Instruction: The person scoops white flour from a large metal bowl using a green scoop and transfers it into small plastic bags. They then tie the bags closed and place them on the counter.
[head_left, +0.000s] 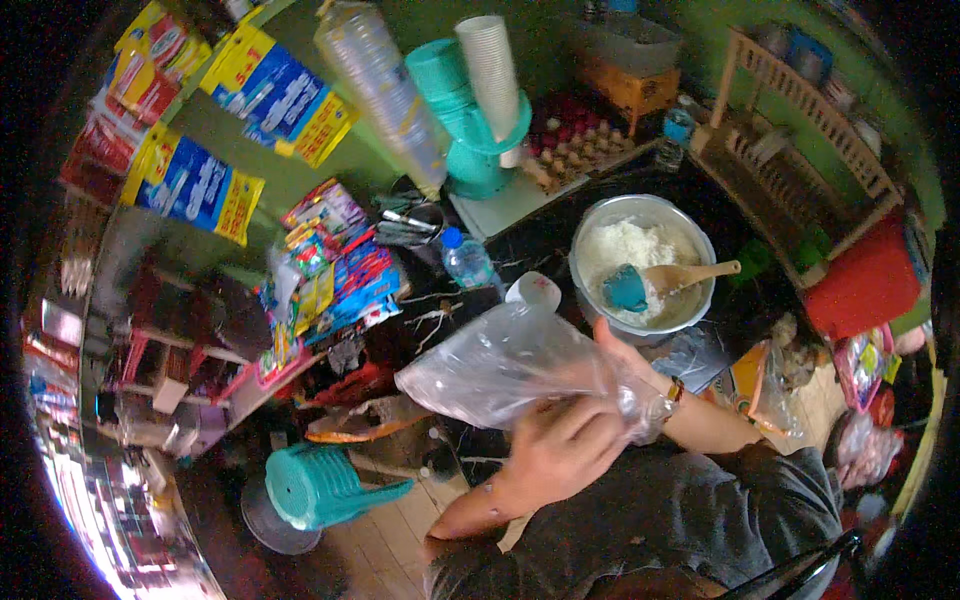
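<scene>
A clear plastic bag (480, 364) spreads out in front of me above the dark table. My left hand (562, 450), fingers curled, grips the bag's gathered part. Plastic lies over the fingers and wrist side of my right hand (630, 364); its thumb points up, apart from the fingers. Whether those fingers pinch the film is unclear through the blur. Just beyond my right hand stands a round metal pot (711, 289) holding white powder (628, 244). A wooden spoon (694, 274) and a teal scoop or cup (625, 288) rest in the powder.
A white paper cup (534, 291) and a capped plastic bottle (466, 261) stand beyond the bag. Stacked cups (487, 75), an egg tray (589, 154) and snack packets (349, 281) lie farther off. A teal plastic stool (319, 484) is at lower left, a wooden bench (795, 157) at right.
</scene>
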